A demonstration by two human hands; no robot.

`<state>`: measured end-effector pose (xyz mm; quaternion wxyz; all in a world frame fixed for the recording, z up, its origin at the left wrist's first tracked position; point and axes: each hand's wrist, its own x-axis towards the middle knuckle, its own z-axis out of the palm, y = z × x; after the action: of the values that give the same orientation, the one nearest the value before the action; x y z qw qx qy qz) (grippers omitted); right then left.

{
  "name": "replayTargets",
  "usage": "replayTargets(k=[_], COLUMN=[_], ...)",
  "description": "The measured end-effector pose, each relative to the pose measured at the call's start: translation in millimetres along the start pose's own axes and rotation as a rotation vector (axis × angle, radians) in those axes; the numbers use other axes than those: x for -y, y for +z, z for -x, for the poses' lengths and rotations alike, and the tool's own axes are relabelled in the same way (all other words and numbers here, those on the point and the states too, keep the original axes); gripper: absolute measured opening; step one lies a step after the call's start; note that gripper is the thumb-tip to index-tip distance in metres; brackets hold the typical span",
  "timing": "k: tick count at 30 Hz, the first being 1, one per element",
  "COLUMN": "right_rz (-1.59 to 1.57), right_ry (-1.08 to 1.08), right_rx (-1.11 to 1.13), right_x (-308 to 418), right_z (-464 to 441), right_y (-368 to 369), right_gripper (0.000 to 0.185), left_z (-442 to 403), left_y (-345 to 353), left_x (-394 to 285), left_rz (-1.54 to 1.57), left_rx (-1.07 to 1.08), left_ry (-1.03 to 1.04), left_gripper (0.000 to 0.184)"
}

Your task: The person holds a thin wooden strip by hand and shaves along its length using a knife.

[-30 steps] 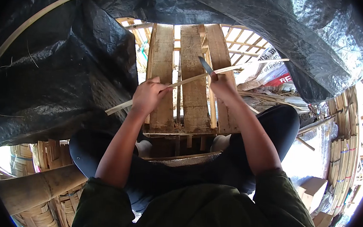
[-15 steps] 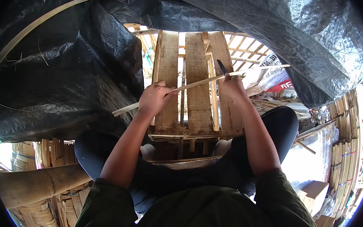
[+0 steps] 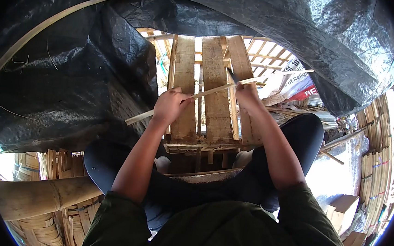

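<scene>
A long, thin bamboo strip point(image 3: 213, 91) runs slantwise across the planks, its right end higher than its left. My left hand point(image 3: 169, 105) is closed around it left of the middle, and a short length sticks out beyond the wrist. My right hand point(image 3: 249, 97) grips a knife point(image 3: 232, 75), whose dark blade points up and left and crosses the strip. The knife's handle is hidden in the fist. Beneath both hands lies a low bench of wooden planks point(image 3: 184, 76) with gaps between them.
Dark tarpaulin point(image 3: 124, 48) hangs around the bench at left and above. A curved bamboo strip point(image 3: 37, 29) lies against it. A printed sack point(image 3: 297, 82) is at right. Bundled bamboo slats point(image 3: 372, 183) and a cardboard box point(image 3: 342, 209) stand farther right; a thick bamboo pole point(image 3: 38, 197) lies at lower left.
My right hand has drawn the knife left and slightly down along the bamboo strip. My left hand keeps its hold on the strip, nearly in place.
</scene>
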<state>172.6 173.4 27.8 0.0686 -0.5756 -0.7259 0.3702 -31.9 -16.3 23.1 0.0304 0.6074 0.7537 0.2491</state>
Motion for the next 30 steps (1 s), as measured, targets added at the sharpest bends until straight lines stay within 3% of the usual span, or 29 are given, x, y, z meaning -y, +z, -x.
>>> replayTargets(k=[2,8,10,12,14,19,22,26,27,30], right_rz=[-0.027,0.087,-0.041,-0.096,-0.083,-0.042,-0.103,-0.101,0.003,-0.077], right_ry=[0.016,-0.107,-0.13,0.003,-0.097,-0.03,-0.157,-0.069,-0.089,-0.178], right_rx=[-0.108,-0.089,-0.016,0.032,-0.146,0.029,0.075,-0.06,-0.059,-0.071], right_x=[-6,1,-2,0,-9,14,11,2,-6,6], right_z=[-9,18,14,10,2,22,17,1,-10,12], right_y=[-12,15,19,-3,-14,21,22,-17,-7,38], right_gripper=[0.053,0.049,0.05,0.047,0.045,0.044,0.046,0.049,0.045,0.045], left_z=[1,0,0,1,1,-5,-4,-4,-5,-7], left_y=[2,-3,-3,-3,-1,-3,-2,4,6,6], left_x=[0,-6,-6,-5,-7,-9,-8,-16,-17,-13], left_rz=[0.028,-0.019,-0.017,0.0,0.024,0.017,0.042,0.054,0.042,0.021], left_rx=[-0.03,0.015,-0.009,-0.013,-0.014,0.005,0.032,0.003,-0.008,0.018], left_ry=[0.029,-0.024,0.004,0.014,0.028,-0.004,-0.047,-0.052,-0.041,-0.036], left_gripper=[0.025,0.022,0.022,0.022,0.021,0.019,0.019,0.02,0.019,0.019])
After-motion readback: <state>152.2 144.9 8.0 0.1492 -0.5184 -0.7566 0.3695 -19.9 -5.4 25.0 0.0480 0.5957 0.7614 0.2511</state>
